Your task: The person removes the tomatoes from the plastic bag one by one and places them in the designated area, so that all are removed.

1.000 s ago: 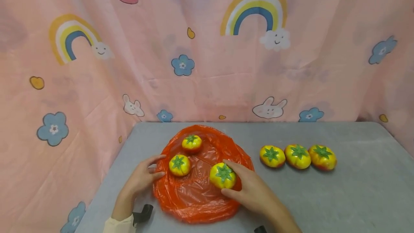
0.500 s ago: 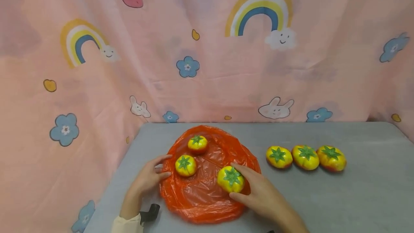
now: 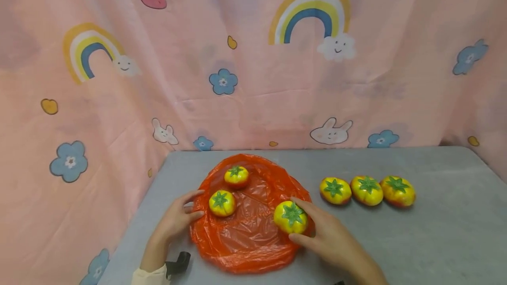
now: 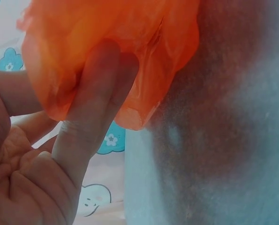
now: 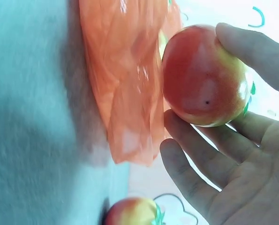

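Observation:
A red plastic bag point(image 3: 253, 232) lies spread in a rounded shape on the grey table, its rim raised. Inside it sit two yellow-red tomatoes with green star tops, one tomato point(image 3: 236, 177) at the back and another tomato point(image 3: 222, 203) nearer the left. My left hand point(image 3: 178, 217) pinches the bag's left rim; the left wrist view shows fingers point(image 4: 90, 110) over the thin plastic. At the bag's right side, my right hand point(image 3: 326, 232) holds a third tomato point(image 5: 205, 77) between thumb and fingers. Its red underside faces the right wrist camera, beside the bag's wall.
Right of the bag, a row of three more tomatoes point(image 3: 367, 190) sits on the grey table point(image 3: 435, 241). A pink curtain point(image 3: 269, 78) with rainbows and flowers hangs behind the table and along its left side.
My right hand has shifted right with its tomato, from over the bag's inner area to near its right rim. The left hand stays at the left rim. The head view sways slightly.

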`<state>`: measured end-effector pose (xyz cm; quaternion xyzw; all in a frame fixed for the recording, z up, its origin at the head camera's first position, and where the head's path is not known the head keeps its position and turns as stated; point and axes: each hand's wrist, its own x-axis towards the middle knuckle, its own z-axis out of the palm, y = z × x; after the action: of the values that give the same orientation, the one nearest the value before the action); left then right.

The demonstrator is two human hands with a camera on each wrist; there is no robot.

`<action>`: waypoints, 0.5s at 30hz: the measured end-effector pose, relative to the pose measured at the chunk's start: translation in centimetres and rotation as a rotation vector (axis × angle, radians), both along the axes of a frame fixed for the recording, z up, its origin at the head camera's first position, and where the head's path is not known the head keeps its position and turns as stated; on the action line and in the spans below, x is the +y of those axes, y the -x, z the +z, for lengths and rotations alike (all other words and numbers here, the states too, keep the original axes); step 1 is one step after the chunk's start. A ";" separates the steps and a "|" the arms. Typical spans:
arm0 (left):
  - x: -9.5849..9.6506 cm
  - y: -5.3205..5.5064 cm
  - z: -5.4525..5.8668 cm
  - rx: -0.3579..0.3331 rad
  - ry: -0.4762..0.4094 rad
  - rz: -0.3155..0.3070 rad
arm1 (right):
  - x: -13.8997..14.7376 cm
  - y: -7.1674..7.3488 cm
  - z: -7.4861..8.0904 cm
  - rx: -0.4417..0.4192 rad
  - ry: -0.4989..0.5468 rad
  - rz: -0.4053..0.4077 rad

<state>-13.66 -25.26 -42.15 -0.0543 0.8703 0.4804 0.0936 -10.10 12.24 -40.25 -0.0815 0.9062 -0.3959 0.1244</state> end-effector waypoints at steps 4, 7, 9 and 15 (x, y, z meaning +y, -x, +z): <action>-0.1 -0.1 0.1 -0.022 0.005 0.018 | 0.9 0.2 -0.1 -0.017 -0.013 -0.005; -0.1 -0.1 0.0 -0.026 0.005 0.018 | 1.4 0.2 0.0 -0.002 -0.014 -0.001; -0.1 0.0 0.0 -0.016 -0.001 0.006 | 1.6 0.2 0.0 0.014 -0.020 0.005; -0.1 0.0 0.0 -0.005 -0.003 0.004 | 2.0 0.3 0.1 0.026 -0.010 0.011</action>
<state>-13.67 -25.39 -42.15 -0.0571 0.8693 0.4817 0.0950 -10.40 14.22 -40.17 -0.0909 0.9091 -0.3898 0.1153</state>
